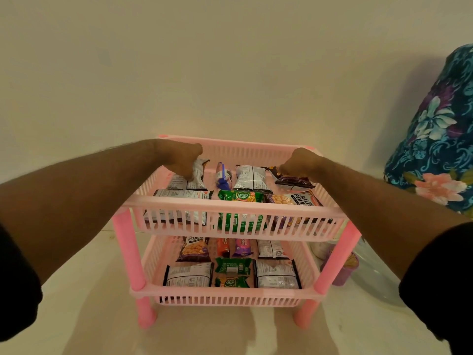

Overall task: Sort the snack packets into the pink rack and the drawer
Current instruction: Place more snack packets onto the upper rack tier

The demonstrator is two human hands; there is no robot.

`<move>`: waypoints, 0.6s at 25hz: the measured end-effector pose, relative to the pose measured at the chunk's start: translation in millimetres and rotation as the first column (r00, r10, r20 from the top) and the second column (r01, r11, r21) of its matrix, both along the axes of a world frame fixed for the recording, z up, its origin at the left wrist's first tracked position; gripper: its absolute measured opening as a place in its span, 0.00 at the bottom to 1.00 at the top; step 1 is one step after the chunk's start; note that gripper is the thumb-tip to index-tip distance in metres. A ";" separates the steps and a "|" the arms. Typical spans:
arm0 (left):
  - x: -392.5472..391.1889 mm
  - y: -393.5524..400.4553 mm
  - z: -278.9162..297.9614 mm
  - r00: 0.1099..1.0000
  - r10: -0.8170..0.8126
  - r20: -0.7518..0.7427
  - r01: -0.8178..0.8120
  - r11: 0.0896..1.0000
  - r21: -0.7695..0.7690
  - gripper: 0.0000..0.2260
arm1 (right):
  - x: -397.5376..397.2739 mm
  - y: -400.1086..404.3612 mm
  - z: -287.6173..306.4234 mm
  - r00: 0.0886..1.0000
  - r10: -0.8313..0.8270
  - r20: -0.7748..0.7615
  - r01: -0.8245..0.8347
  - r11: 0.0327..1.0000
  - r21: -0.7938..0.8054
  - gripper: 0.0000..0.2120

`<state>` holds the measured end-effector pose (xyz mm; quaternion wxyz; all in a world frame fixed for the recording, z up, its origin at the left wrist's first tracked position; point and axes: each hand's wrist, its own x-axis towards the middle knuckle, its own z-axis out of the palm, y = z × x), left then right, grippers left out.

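Both hands' fingers (190, 172) on rack packets (198, 172)

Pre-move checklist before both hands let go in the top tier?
1. Left hand grips white packet above back-left of top tier: ok.
2. Right hand grips dark purple packet above back-right: ok.
3. Free spot under each packet: cannot tell, hands cover it.
4. Pink rack upright on its legs: ok.
5. Bottom tier filled in rows: ok.
6. Drawer in view: not ok, not visible.
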<state>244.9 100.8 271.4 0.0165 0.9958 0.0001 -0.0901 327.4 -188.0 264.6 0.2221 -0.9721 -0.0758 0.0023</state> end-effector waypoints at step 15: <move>-1.1 -15.2 -8.8 0.982 0.084 -0.169 -0.048 0.977 0.206 0.23 | 2.7 -7.5 3.6 0.955 0.187 -0.230 -0.257 0.908 -0.331 0.24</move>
